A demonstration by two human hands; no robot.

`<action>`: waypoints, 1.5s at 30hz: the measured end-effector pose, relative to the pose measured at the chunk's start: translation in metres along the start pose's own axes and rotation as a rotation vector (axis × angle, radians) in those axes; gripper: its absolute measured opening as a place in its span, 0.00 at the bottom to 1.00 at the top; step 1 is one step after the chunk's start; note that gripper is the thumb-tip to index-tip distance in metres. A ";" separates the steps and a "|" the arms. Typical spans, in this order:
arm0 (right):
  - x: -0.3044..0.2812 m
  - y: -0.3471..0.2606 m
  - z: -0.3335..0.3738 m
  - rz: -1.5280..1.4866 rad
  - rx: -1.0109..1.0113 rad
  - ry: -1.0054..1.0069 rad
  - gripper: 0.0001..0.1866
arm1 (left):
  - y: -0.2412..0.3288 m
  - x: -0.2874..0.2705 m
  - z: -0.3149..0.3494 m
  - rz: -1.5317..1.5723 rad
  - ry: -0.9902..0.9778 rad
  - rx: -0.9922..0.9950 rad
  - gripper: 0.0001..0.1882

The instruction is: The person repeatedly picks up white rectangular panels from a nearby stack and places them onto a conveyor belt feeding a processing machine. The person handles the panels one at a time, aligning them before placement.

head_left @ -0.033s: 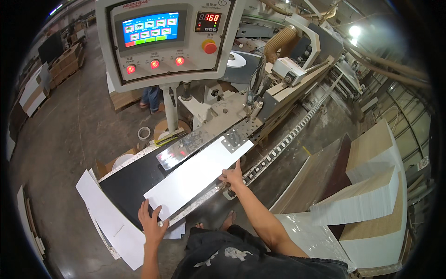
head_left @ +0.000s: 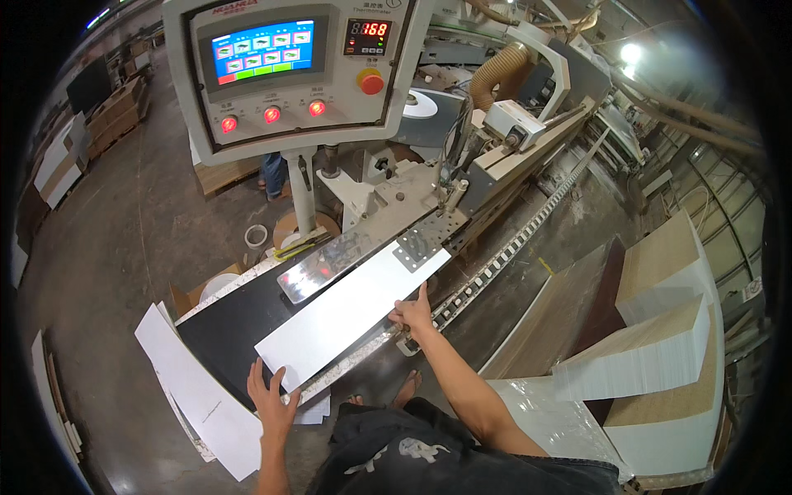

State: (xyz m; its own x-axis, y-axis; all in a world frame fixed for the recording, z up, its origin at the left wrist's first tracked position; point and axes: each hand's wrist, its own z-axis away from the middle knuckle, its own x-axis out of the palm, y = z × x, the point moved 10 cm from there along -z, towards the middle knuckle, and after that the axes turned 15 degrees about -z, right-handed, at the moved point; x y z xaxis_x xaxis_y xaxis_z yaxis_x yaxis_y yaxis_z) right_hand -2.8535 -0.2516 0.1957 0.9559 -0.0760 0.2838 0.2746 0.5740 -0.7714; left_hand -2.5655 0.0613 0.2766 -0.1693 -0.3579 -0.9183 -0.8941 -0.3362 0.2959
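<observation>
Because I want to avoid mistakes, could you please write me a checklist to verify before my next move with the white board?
1. Left hand touching the near end of the white board: ok.
2. Right hand at the board's right long edge: ok.
3. Right hand well away from the chain: not ok, in my judgement; it looks close beside it.
4. Three red lamps on the panel lit: ok.
5. Red button in sight and uncovered: ok.
6. Board pressed tight against the shiny metal strip: cannot tell from this angle.
</observation>
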 end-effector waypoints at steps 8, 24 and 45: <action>-0.005 -0.002 -0.022 -0.145 -0.058 -0.038 0.57 | 0.011 0.035 -0.003 0.007 -0.024 -0.189 0.30; -0.090 -0.111 -0.137 -0.099 -0.084 -0.003 0.53 | 0.159 0.085 -0.096 -0.142 -0.013 -0.143 0.20; -0.020 -0.086 -0.035 -0.537 0.039 -0.394 0.50 | 0.277 0.129 -0.197 0.433 -0.229 0.255 0.24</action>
State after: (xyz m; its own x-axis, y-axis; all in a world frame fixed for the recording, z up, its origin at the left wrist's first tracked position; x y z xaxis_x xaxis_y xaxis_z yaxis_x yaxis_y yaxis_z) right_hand -2.8929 -0.3278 0.2369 0.5753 -0.0601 0.8157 0.6912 0.5690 -0.4456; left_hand -2.7535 -0.2500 0.2925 -0.6041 -0.2079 -0.7693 -0.7902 0.0312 0.6121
